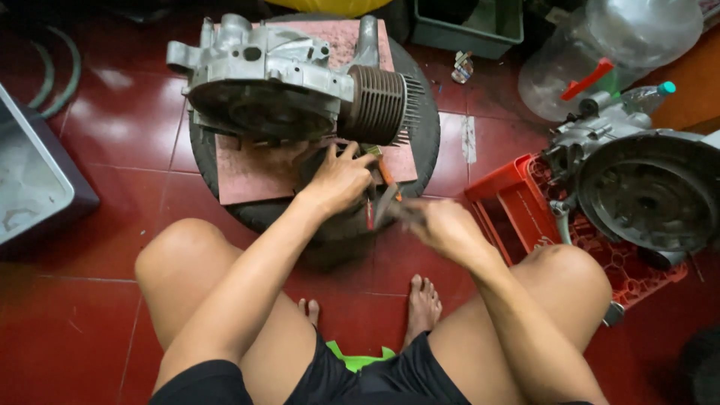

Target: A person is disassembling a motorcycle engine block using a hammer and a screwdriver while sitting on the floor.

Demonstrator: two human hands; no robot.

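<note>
On the red tiled floor (112, 142), between our bare knees, sits a dark tyre (427, 120) lying flat, with a pinkish board (255, 176) laid across its top. Resting on that board is a grey metal engine casing (255, 79), its finned cylinder (379, 105) pointing toward our right side. Our left hand (341, 180) lies just below the cylinder, at the near edge of the board, fingers curled down over a dark part that we cannot make out; the hand is closed around it, knuckles up. Just beside it, touching or nearly so, our right hand (442, 225) is blurred, closed on pliers (382, 199) with orange and red handles, the tool angled up toward the left hand's fingertips. So the pliers sit between the two hands, the engine casing just beyond the left hand and well above the right. Off to our right, a second engine casing (645, 187) with a round open housing rests on a red plastic crate (517, 195). Behind it stand a large clear plastic jug (607, 45) and a small bottle with a teal cap (649, 94). A grey tray (30, 180) lies at our far left, a green bin (469, 26) at the top edge.
</note>
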